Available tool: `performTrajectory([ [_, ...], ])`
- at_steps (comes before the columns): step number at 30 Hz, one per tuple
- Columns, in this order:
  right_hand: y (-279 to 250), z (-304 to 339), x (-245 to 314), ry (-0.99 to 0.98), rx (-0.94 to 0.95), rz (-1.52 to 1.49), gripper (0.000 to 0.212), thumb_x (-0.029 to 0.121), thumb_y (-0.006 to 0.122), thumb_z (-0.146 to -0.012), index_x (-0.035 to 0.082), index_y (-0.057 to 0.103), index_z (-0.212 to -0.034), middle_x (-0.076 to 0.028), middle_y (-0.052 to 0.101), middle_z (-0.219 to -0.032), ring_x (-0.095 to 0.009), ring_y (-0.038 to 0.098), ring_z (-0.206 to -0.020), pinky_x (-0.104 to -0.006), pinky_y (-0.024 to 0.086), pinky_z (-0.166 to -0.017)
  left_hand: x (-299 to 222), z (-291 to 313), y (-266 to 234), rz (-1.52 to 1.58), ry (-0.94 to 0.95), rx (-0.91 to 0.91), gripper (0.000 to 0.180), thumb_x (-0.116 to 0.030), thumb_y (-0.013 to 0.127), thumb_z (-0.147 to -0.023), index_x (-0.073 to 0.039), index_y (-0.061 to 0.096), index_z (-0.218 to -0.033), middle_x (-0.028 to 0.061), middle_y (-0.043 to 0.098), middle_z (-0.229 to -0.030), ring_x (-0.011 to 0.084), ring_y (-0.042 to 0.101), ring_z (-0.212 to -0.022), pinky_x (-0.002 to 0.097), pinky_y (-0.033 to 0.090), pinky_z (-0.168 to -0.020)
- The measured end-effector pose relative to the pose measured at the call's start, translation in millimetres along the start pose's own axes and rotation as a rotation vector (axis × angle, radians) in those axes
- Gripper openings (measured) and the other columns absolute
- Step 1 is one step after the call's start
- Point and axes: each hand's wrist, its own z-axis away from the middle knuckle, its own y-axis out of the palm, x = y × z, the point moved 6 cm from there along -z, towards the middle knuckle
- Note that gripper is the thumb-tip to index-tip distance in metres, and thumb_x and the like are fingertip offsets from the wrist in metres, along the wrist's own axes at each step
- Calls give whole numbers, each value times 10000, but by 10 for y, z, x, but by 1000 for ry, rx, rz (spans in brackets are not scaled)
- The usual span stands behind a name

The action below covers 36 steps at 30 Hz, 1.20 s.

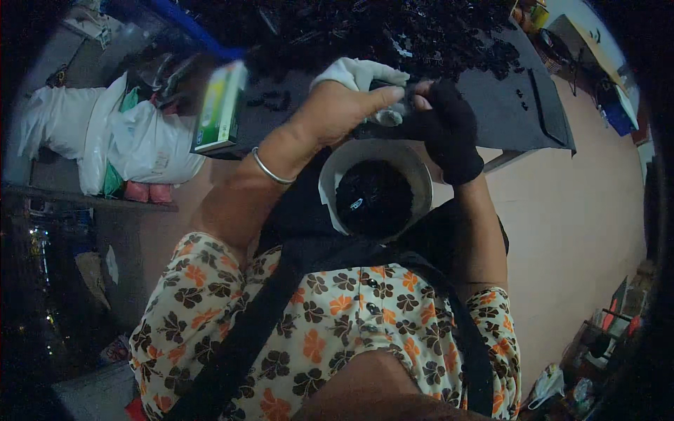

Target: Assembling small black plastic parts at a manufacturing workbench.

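My left hand (354, 95), partly covered by a white glove, is closed with thumb and fingers round a small dark piece (403, 90) over the table's front edge. My right hand (451, 130), in a black glove with bare fingertips, meets it from the right and pinches at the same spot. The piece's kind is hidden by the fingers and dim light. Below both hands stands a white bucket (425, 172), partly filled with small black parts (382, 189). A wide heap of black parts (449, 38) spreads over the table beyond my hands.
On the table's left edge stands a green and white box (219, 105). Full white bags (151, 140) sit further left. The dark table (491, 116) ends just in front of me. Assorted items (604, 344) lie on the floor at the lower right.
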Motion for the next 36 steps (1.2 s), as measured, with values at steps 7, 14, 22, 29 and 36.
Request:
performTrajectory([
  [7,74,26,277,-289,102,300,198,43,653,-719,37,580,-903,-103,591,-835,-272,604,-744,-340,478,-638,114,87,-76,29,-23,-28,233,-79,582,-840,37,588,-1041,89,627,-893,125,591,-790,247,505,-721],
  [14,73,52,59,-275,36,498,194,56,638,-736,50,614,-929,-106,611,-775,-257,612,-680,-318,480,-585,319,190,-132,203,-32,-176,250,-92,528,-875,49,560,-1080,100,619,-953,147,587,-888,266,505,-744],
  [22,215,68,-22,106,49,280,190,134,621,-773,27,614,-930,-153,627,-819,-256,623,-708,-336,486,-624,177,200,19,-251,238,-316,253,-71,591,-832,38,577,-1059,95,616,-995,148,591,-858,264,491,-757],
  [29,245,2,43,69,279,346,250,159,652,-744,46,609,-964,-157,625,-914,-287,614,-827,-375,481,-711,491,86,-170,-62,126,-374,241,-32,570,-828,37,575,-1058,108,625,-967,151,601,-836,262,493,-727],
  [36,-116,-27,-114,-64,209,504,289,266,679,-707,83,629,-925,-149,614,-908,-320,592,-839,-389,474,-740,350,189,-389,23,143,-392,302,11,496,-845,61,496,-1144,196,615,-989,199,625,-830,268,511,-721],
])
